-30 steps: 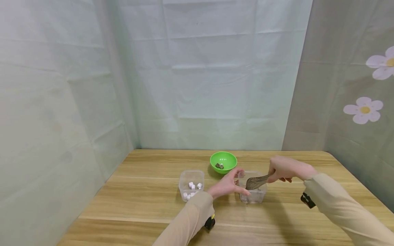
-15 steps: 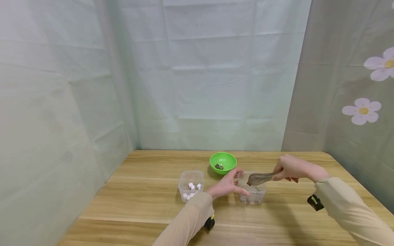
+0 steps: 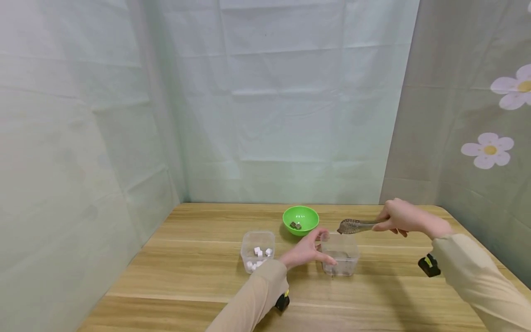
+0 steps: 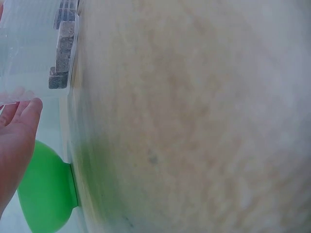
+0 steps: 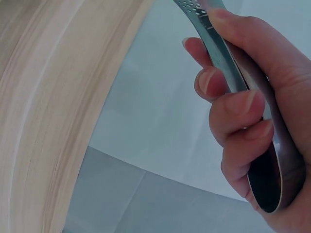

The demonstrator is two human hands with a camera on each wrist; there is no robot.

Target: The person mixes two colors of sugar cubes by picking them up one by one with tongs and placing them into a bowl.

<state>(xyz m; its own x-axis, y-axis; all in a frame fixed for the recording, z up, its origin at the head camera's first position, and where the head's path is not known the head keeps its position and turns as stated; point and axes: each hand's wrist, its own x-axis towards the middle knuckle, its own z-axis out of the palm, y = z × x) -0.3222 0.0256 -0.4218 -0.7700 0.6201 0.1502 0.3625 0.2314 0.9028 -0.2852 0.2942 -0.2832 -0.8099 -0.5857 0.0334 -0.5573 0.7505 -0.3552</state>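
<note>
My right hand (image 3: 404, 216) grips metal tongs (image 5: 228, 73) with perforated heads. In the head view the tongs' heads hang above the far rim of a clear plastic container (image 3: 344, 267); a small dark piece shows at their tip, too small to make out fully. My left hand (image 3: 304, 251) holds that container by its left side, thumb toward the near wall and fingers toward the back. Grey-brown cubes (image 4: 63, 48) lie on its floor in the left wrist view. Behind the left hand stands a green bowl (image 3: 300, 214) with a few dark cubes (image 3: 295, 225) inside.
Left of my left hand, a second clear container (image 3: 259, 237) holds several white cubes (image 3: 260, 252). Everything stands on a wood-grain table (image 3: 186, 267). Pale cloth (image 3: 290, 115) hangs behind the table and along both sides.
My right hand has lifted the tongs up out of the right container and drawn them a little back and to the right. The left hand, bowl and containers have stayed in place.
</note>
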